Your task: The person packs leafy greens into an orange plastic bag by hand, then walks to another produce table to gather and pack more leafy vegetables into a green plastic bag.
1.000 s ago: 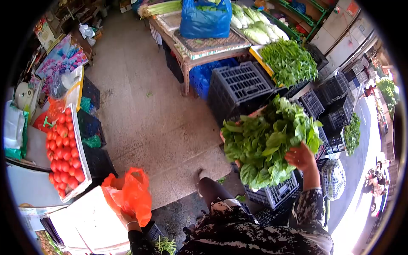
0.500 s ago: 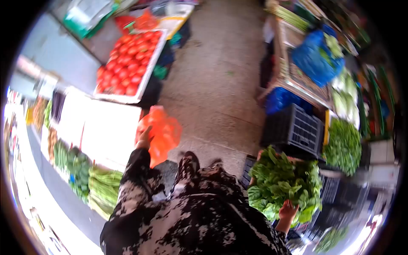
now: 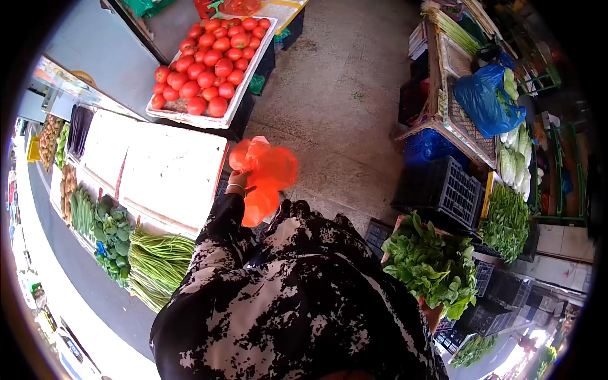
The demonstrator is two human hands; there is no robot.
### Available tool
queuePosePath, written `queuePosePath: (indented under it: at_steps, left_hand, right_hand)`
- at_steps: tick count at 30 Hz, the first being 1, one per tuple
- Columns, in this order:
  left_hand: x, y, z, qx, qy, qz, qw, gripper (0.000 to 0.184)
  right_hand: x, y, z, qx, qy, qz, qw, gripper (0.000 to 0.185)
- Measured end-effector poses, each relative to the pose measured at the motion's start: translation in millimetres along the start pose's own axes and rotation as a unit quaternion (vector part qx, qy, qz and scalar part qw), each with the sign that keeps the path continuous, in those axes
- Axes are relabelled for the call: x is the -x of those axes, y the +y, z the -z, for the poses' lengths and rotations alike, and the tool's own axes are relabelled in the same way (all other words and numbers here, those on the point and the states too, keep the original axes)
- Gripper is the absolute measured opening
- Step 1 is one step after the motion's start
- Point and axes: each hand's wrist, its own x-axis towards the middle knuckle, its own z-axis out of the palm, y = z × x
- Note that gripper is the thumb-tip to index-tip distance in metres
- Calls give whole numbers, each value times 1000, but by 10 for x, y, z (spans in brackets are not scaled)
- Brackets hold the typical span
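Our left hand (image 3: 240, 182) grips a crinkled, translucent orange-red plastic bag (image 3: 265, 176) beside the flat white boards (image 3: 171, 174). Our right hand (image 3: 430, 315) is at the edge of the broad-leaved, glossy green bunches (image 3: 432, 263), mostly hidden; we cannot tell whether it is open or closed.

Left hand (image 3: 240, 182): orange plastic bag (image 3: 267, 174), held. Right hand (image 3: 432, 313): at lower edge of leafy greens (image 3: 430, 263), partly hidden. Tomatoes (image 3: 214, 61): in white tray (image 3: 252, 69), beyond white boards (image 3: 171, 172). Long green beans (image 3: 159, 263): beside dark leafy greens (image 3: 113, 235). Blue bag (image 3: 486, 100): on table (image 3: 436, 95).
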Motion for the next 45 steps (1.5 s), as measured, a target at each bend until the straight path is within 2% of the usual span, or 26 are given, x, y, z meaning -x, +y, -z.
queuePosePath:
  at_steps: [4,5,6,7,8,9,10,11,12,13,15,16,17,18,20,21,23,25,26,28,30,31,33,39,42,45]
  left_hand:
    - [-153,214,-25,-143,9,-6,990,51]
    - [-277,218,-2,-166,18,-34,985,49]
    - [-394,219,48,-172,17,-28,985,49]
    - [-428,280,62,-140,-20,-22,990,48]
    - [-427,343,44,-109,-56,-15,992,47]
    - [-418,382,-3,-69,-20,-39,997,40]
    - [-584,351,48,28,-41,-80,996,33]
    - [-808,333,92,121,-68,-115,984,27]
    - [-816,421,10,212,5,-169,962,27]
    - [-988,500,-17,228,84,-216,946,26]
    - [-784,676,-200,76,206,-311,925,29]
    - [-847,671,-208,-111,264,-370,884,35]
    - [-491,771,-465,-117,184,-472,854,39]
    - [-775,630,-322,-340,163,-463,802,51]
    - [-975,372,-385,-556,169,-540,610,73]
    - [-1020,346,-430,-556,159,-543,609,73]
    - [-696,479,-681,-776,77,-267,566,93]
    - [-1000,446,-611,-839,65,-194,504,101]
    - [-1164,457,-553,-863,62,-157,476,103]
    - [-1579,458,-424,-938,122,-104,306,88]
    - [-1900,753,-567,-953,52,69,289,71]
    - [-2054,818,-593,-954,50,90,283,70]
    - [-2294,831,-622,-953,62,69,288,70]
    - [-2651,673,-632,-945,86,2,316,68]
    - [-2606,661,-525,-936,85,-17,342,67]
    - [-2424,685,-523,-918,87,-15,388,66]
  right_hand:
    - [35,102,-51,22,-10,43,999,89]
    - [6,105,-67,18,-14,25,999,90]
    - [-25,39,-9,-1,-44,-83,996,92]
    - [-34,14,-22,-21,-7,-85,996,82]
    - [26,7,-109,-22,1,-87,996,82]
    - [94,3,-182,9,34,-74,997,82]
    - [180,34,-236,35,72,-62,995,82]
    - [150,23,-190,49,58,-66,995,80]
    - [93,1,-126,56,45,-66,995,78]
    - [15,20,-97,40,38,-56,997,76]
    - [-14,30,-32,41,50,-26,998,72]
    - [-9,50,-93,60,61,-12,996,70]
    - [88,75,-246,56,93,9,994,65]
    - [121,52,-297,47,104,13,993,65]
    - [96,70,-393,49,83,17,995,61]
    - [81,63,-435,42,80,15,996,62]
    - [106,59,-630,66,79,28,994,61]
    - [144,53,-805,102,92,45,989,60]
    - [135,46,-858,121,94,40,987,65]
    - [92,45,-938,146,72,43,986,66]
    - [13,72,-987,168,109,53,978,62]
    - [-26,108,-980,185,125,59,973,64]
    - [-100,156,-956,212,141,55,966,69]
    - [-272,359,-840,255,186,67,947,66]
    - [-227,409,-784,293,180,79,935,62]
    - [-276,425,-783,297,227,57,926,63]
